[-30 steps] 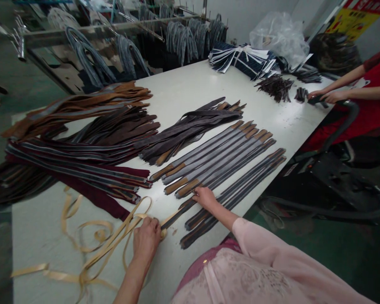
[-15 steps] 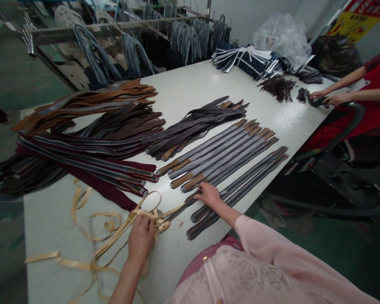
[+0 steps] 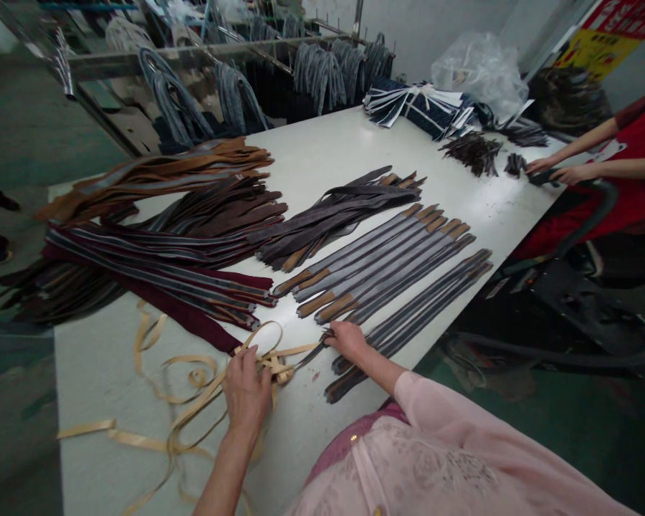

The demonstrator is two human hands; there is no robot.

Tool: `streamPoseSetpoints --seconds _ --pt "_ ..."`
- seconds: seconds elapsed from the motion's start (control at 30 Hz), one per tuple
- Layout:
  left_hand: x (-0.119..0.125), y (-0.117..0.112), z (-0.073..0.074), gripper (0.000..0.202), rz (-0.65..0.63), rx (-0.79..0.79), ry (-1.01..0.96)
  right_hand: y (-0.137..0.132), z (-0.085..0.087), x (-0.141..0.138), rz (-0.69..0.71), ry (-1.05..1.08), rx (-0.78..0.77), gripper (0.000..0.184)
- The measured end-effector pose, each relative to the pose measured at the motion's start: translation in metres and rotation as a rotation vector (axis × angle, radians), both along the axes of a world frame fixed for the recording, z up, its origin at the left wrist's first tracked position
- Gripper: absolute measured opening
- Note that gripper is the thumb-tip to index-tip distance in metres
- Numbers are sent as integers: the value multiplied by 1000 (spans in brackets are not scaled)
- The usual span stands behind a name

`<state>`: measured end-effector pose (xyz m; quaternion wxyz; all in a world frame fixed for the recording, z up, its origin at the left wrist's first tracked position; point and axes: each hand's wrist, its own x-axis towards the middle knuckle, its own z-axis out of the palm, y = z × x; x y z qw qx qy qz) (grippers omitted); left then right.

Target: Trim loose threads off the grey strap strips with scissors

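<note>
Pale worktable (image 3: 322, 147) spreads across the workroom, with garment pieces hanging behind it and a co-worker's hands (image 3: 567, 174) at the far right; on the near side the yellow ribbon (image 3: 201, 399) trails in loose loops, its bunched part under the left hand (image 3: 249, 387), whose thumb and forefinger stand a little apart, though I cannot tell how firmly they hold; the right hand (image 3: 347, 340) is pinched narrow on a dark strip (image 3: 309, 356), and whether it hides a small tool is unclear; beyond lie grey strips (image 3: 376, 269) in a row; the ribbon looks light, limp and slightly slick, prone to tangling, so best taken flat between thumb and forefinger; the dark strip should be soft and sturdy, best gripped at its end.
</note>
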<state>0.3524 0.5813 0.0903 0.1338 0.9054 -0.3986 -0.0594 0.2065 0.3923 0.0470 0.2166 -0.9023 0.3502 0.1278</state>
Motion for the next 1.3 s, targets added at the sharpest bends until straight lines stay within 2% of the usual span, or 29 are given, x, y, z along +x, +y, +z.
streamPoseSetpoints --seconds 0.07,0.13,0.2,0.27,0.3,0.37,0.47,0.53,0.57,0.6,0.67,0.73,0.77,0.8,0.87,0.97,1.03,1.2,1.3 --pt "-13 -22 2 40 -88 -54 41 -1 -2 5 -60 44 15 23" --pt "-28 -47 3 39 -200 -15 139 -1 -1 9 -90 52 26 24" --pt "-43 -66 4 37 -210 130 219 1 3 10 -105 36 46 23" --pt "-55 -73 3 30 -185 312 304 7 5 6 -122 14 71 18" --pt "-59 -73 0 28 -174 343 297 9 2 3 -126 -5 82 15" --pt "-62 -69 -12 29 -148 407 319 10 -17 -4 -107 -47 121 9" --pt "-60 -60 -35 38 -82 379 362 5 -61 -6 -58 -114 176 6" --pt "-62 -59 -38 42 -38 326 390 2 -78 -4 -38 -161 180 6" --pt "-64 -60 -33 46 -12 316 408 1 -80 -4 -34 -172 176 6" --pt "-68 -63 -25 50 23 326 426 2 -76 -4 -30 -173 167 6" --pt "-73 -69 -3 50 94 379 467 2 -55 -7 -18 -152 150 8" --pt "-72 -75 15 27 144 395 475 0 -27 -9 -14 -103 133 12" --pt "-68 -78 18 27 131 384 494 -3 -15 -9 -8 -99 143 15" --pt "-63 -81 18 27 120 387 528 -7 -6 -8 7 -115 173 18" --pt "-50 -87 7 26 75 371 575 -18 1 -7 31 -152 262 27" --pt "-37 -95 -11 24 13 328 609 -30 0 -11 37 -220 359 30" --pt "-33 -98 -13 23 1 297 613 -31 -1 -16 23 -239 384 29" --pt "-27 -100 -16 21 86 242 635 -26 2 -26 -19 -339 426 30" --pt "-27 -99 -24 20 168 199 685 -24 2 -36 -112 -326 333 27"
